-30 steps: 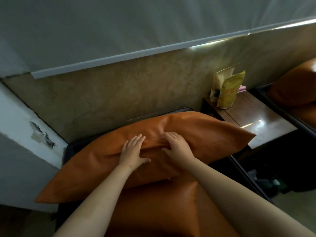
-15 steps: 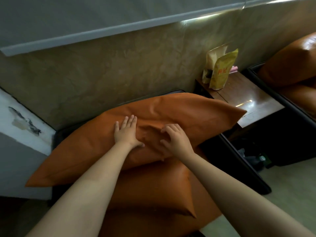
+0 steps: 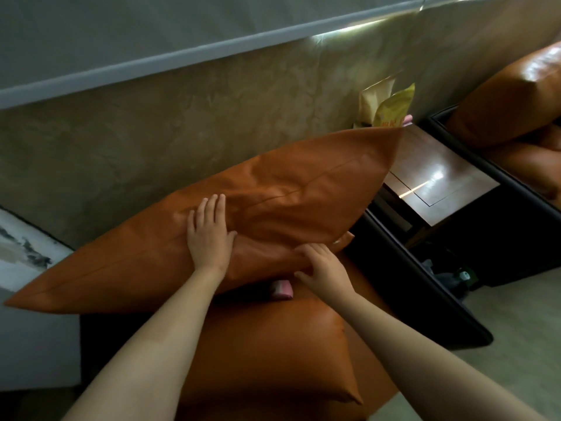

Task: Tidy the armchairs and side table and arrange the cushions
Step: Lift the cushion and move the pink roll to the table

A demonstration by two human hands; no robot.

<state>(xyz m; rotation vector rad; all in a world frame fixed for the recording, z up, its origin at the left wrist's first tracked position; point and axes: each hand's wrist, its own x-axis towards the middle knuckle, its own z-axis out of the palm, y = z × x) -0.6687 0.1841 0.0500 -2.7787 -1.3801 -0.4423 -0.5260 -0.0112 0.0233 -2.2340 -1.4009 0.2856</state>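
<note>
— Pressing flat on the cushion [image 3: 273,208], our left hand [image 3: 209,235] lies palm down, fingers [image 3: 212,208] straight and close together, gripping nothing.
— And our right hand [image 3: 321,268]?
— At the cushion's lower edge, fingers curled on the leather; we cannot tell if they truly clamp it.
— Where is the cushion?
— Tilted on the armchair [image 3: 425,284], above the seat pad [image 3: 273,354], one corner over the table [image 3: 440,177]. A pink thing [image 3: 282,290] shows just under it. Bags [image 3: 385,107] stand on the table by the wall.
</note>
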